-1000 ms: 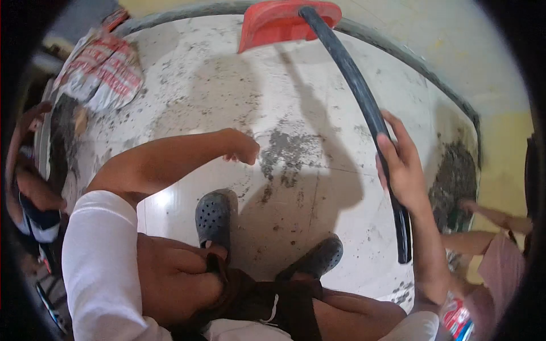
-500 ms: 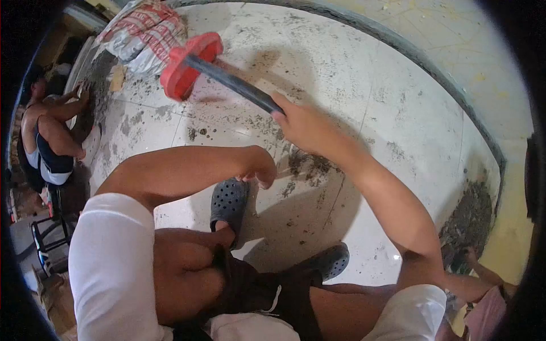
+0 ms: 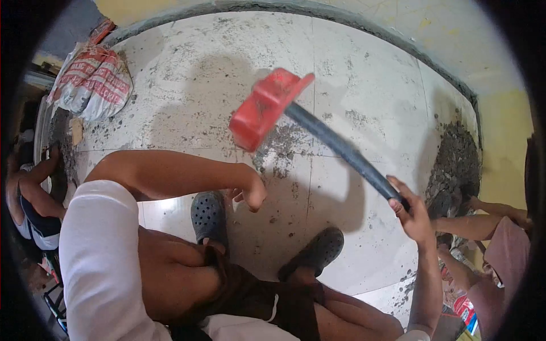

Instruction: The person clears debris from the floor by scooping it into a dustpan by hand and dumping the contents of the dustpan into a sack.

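My right hand [image 3: 414,219] grips the end of a long black handle at the right. The red-headed tool [image 3: 267,108] on that handle hangs over the floor; its boxy plastic head has a flared edge and is slightly blurred. I cannot make out the tool's exact kind. Bent across my body, my left arm ends in my left hand [image 3: 250,190], loosely curled with fingers slightly apart and nothing visible in it. Below the tool, the pale tiled floor [image 3: 341,227] is spotted with grey mortar.
Red-and-white sacks [image 3: 96,82] lie at the upper left. A heap of grey mortar [image 3: 455,159] rests against the right wall, with another person's arm [image 3: 478,227] beside it. A second person [image 3: 37,199] crouches at the left. My dark clogs [image 3: 209,219] stand on the tiles.
My right hand has swung the red-headed tool rightward and lower, and its head has turned. My view has shifted right, showing more of the mortar heap. My left hand stays curled near my body.
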The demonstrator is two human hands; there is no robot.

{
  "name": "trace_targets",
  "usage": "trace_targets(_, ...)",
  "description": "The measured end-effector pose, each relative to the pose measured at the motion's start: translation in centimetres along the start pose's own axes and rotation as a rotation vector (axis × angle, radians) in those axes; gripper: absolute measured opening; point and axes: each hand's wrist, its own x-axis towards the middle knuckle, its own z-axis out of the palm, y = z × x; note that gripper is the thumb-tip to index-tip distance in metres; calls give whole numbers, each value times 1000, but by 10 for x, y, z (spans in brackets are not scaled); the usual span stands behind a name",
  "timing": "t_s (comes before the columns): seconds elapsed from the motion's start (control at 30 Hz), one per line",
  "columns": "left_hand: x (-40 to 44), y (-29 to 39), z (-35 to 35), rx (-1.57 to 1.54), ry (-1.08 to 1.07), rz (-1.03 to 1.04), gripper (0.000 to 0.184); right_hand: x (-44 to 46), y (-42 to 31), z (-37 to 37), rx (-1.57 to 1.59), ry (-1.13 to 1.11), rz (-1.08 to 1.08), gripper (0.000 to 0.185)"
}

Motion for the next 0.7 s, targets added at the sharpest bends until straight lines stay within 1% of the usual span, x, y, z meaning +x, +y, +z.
trace_targets(0.03, 4, 2, 1, 47, 11, -11, 38, -1, -11, -1, 5, 0, 123, 54)
trace_targets(0.07, 6, 3, 3, 93, 22, -23, 37, 2, -14, 3, 125, 81, 98, 57)
trace_targets(0.13, 6, -4, 2, 66, 52, -43, 37, 8, -26, -5, 230, 126, 145, 57)
trace_targets(0.23, -5, -20, -4, 4, 122, -56, 35, 30, -33, -15, 308, 218, 63, 51)
trace_targets(0.3, -13, -29, -4, -32, 153, -54, 35, 57, -36, -16, 291, 272, 12, 48)
trace_targets(0.37, -21, -34, 2, 7, 228, -137, 34, 89, -54, -9, 287, 288, -36, 46)
trace_targets(0.43, -15, -37, 16, -55, 251, -163, 33, 123, -71, 3, 331, 230, -43, 45)
trace_targets(0.5, -11, -29, 29, -106, 252, -192, 32, 165, -77, 24, 232, 175, -101, 45)
trace_targets(0.53, -7, -24, 36, -119, 251, -197, 32, 189, -76, 40, 170, 167, -180, 43)
trace_targets(0.57, -2, -19, 44, -208, 258, -171, 29, 206, -80, 55, 108, 160, -256, 42)
trace_targets(0.6, 2, -16, 50, -295, 262, -144, 28, 211, -96, 65, 50, 59, -250, 40)
trace_targets(0.63, -10, -2, 48, -165, 191, -117, 28, 214, -110, 72, -9, -39, -245, 39)
trace_targets(0.67, -4, 2, 47, -175, 189, -121, 28, 221, -107, 87, -84, 4, -369, 35)
trace_targets(0.7, 6, 5, 51, -24, 260, -92, 30, 216, -109, 85, -75, -2, -374, 35)
